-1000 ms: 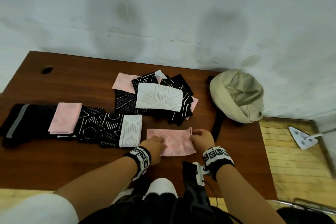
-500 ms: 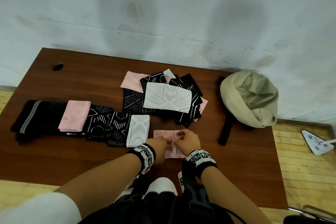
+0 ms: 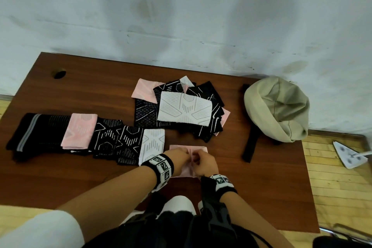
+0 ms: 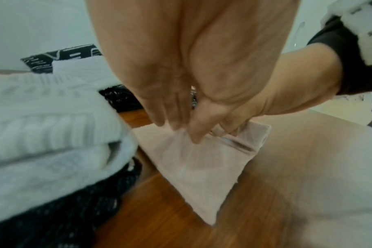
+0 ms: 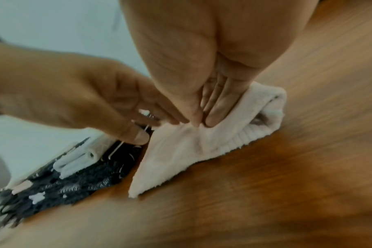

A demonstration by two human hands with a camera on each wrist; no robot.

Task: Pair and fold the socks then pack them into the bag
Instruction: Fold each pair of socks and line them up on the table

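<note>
A pink sock pair [image 3: 201,150] lies folded on the brown table [image 3: 80,90] at the near edge, with both hands meeting on top of it. My left hand [image 3: 182,157] lays straight fingertips [image 4: 170,124] on the pink cloth [image 4: 198,167]. My right hand [image 3: 203,164] pinches a fold of the sock [image 5: 181,151] between thumb and fingers [image 5: 214,115]. The beige bag [image 3: 277,108] sits at the table's right end, its black strap [image 3: 250,143] hanging toward me. A pile of loose socks [image 3: 184,110] lies behind the hands.
A row of folded pairs runs along the left: black with a grey stripe [image 3: 34,133], pink [image 3: 79,131], black patterned [image 3: 118,143] and white [image 3: 152,145]. A cable hole [image 3: 59,73] is at the far left. A wall stands behind the table.
The right hand has brought the right end of the pink sock over to the left, halving it. Both hands have come together at its middle.
</note>
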